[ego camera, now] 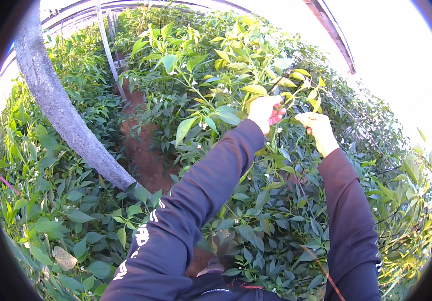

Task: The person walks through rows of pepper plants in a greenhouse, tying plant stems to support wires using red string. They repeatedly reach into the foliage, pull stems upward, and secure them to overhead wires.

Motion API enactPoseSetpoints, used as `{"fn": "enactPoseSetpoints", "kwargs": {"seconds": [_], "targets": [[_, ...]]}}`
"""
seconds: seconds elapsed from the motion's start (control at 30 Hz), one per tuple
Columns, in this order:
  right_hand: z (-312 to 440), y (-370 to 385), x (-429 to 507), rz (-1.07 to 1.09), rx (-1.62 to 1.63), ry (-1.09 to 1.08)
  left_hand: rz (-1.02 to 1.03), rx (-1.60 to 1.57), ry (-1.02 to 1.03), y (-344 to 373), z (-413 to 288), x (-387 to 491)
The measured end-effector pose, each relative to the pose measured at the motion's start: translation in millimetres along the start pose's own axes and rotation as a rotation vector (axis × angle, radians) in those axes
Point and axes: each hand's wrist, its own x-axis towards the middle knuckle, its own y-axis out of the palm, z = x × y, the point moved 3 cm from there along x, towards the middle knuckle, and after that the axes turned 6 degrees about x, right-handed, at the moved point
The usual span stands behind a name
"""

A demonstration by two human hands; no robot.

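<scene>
Both my hands are raised among the upper shoots of a leafy pepper plant (253, 89) with small white flowers. My left hand (264, 113) has its fingers curled at a shoot, and the leaves partly hide its grip. A dark strand (276, 85) runs up through the foliage just above it. To the right, a short gap away, is my right hand (316, 129), its thumb and forefinger drawn together beside a yellow-green shoot (313, 96). Whether anything thin lies between those fingertips is too overexposed to tell.
A thick, rough grey pole (65, 105) slants down at the left, with a thinner post (106, 49) behind it. A bare soil path (144, 150) runs between dense pepper rows. An orange-brown string (323, 269) crosses low beside my right sleeve. Greenhouse framing (332, 34) arches overhead.
</scene>
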Motion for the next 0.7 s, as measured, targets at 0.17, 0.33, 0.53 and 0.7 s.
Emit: {"fn": "enactPoseSetpoints", "kwargs": {"seconds": [0.17,0.33,0.53,0.7], "targets": [[5,-8,-26,-0.042,0.030,-0.059,0.014,-0.005,-0.007,3,-1,-3],[13,-2,-40,0.003,0.304,-0.029,0.036,-0.001,-0.005,4,3,-1],[25,7,-50,0.075,0.463,0.165,0.059,-0.001,-0.006,3,4,0],[28,8,-56,0.043,0.378,0.228,0.056,0.002,-0.003,2,2,-1]]}}
